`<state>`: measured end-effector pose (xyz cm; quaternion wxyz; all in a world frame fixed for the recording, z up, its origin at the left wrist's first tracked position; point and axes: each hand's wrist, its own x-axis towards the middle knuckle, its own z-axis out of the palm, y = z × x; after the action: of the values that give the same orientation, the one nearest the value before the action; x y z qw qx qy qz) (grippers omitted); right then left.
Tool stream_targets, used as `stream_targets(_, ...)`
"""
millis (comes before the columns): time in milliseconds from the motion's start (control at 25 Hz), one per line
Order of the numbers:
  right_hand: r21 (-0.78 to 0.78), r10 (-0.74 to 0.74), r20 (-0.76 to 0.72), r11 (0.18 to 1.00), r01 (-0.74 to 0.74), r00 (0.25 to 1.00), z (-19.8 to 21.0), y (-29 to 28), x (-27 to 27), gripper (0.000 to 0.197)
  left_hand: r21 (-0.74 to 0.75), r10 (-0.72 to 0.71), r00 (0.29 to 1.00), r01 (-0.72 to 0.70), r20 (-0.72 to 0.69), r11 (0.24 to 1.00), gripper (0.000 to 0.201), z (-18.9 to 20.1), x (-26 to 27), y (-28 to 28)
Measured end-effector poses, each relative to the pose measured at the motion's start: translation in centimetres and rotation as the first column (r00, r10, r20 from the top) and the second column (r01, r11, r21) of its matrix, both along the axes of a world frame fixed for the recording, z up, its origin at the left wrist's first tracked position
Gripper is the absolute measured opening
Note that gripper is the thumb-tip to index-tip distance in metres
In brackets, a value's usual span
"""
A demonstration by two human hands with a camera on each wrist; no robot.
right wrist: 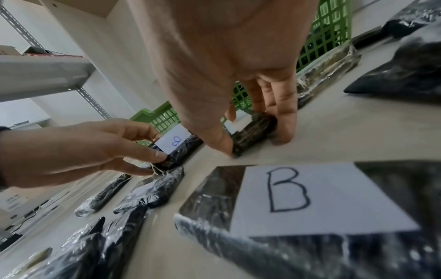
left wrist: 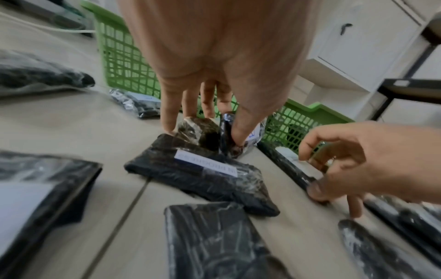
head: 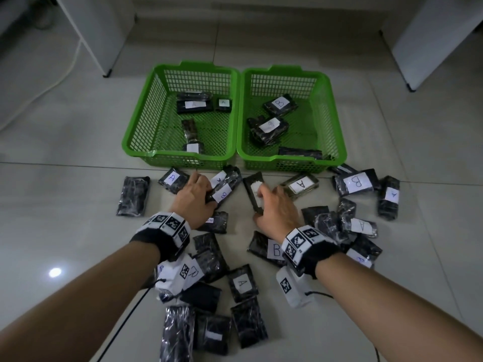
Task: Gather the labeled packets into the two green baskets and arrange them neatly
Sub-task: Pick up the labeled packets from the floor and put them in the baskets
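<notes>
A B packet [head: 221, 195] was pinched by the left hand [head: 194, 198], another packet [head: 254, 195] by the right hand [head: 278, 209]; slick wrap risked slips, misread labels the wrong green baskets [head: 236, 152].

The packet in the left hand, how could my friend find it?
Start at the left green basket and come down to the floor in front of its near rim. The left hand pinches a black packet there. Its white label reads B, while the packets touching it on either side read A.
</notes>
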<state>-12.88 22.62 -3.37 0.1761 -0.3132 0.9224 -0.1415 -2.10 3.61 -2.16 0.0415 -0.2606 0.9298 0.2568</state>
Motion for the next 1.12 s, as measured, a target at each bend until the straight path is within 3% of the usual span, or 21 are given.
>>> stream_targets(160,-0.201,-0.074,-0.005,0.977,0.071,0.997,1.2,1.4,0.3,0.069,0.163,0.13,0.986,-0.112,-0.102,0.98,0.03,0.9,0.8,-0.3)
stream_targets(280,-0.352,-0.118,-0.008,0.93,0.108,0.993,2.5,2.8,0.6,0.08,0.194,0.171,0.94,-0.117,-0.294,0.974,0.028,2.4,1.7,-0.6)
stream_targets(400,-0.482,-0.136,0.014,0.867,0.126,0.991,3.5,3.8,0.4,0.075,0.364,0.269,0.851,-0.1,-0.451,0.926,0.026,4.4,1.6,-1.3)
stream_targets(520,-0.561,-0.089,0.012,0.824,0.08,0.996,4.0,4.4,-0.1,0.061,0.312,0.222,0.838,-0.066,-0.499,0.948,0.024,5.9,0.3,-2.1)
stream_targets(720,-0.635,-0.102,0.008,0.768,0.084,0.995,4.2,4.0,-1.7,0.059,0.202,0.158,0.842,-0.059,-0.516,0.978,0.027,7.5,-2.2,-3.7)
stream_targets(840,-0.653,-0.108,-0.048,0.755,0.051,0.993,4.4,2.2,-3.8,0.065,0.213,0.207,0.81,-0.104,-0.548,0.972,0.028,7.4,-2.5,-4.5)
stream_targets(960,-0.6,-0.074,-0.123,0.8,-0.014,0.99,5.6,-1.3,-6.0,0.066,0.172,0.337,0.794,-0.289,-0.507,0.942,0.024,7.4,-2.2,-6.4)
stream_targets(1040,-0.504,-0.008,-0.165,0.86,-0.077,0.986,6.6,-4.8,-7.1,0.053,0.105,0.417,0.773,-0.421,-0.478,0.901,0.024,7.8,-1.4,-8.4)
stream_targets(1120,-0.422,0.102,-0.214,0.887,-0.186,0.972,7.1,-9.0,-7.7,0.042,0.123,0.454,0.719,-0.463,-0.526,0.878,0.023,8.4,-0.4,-9.8)
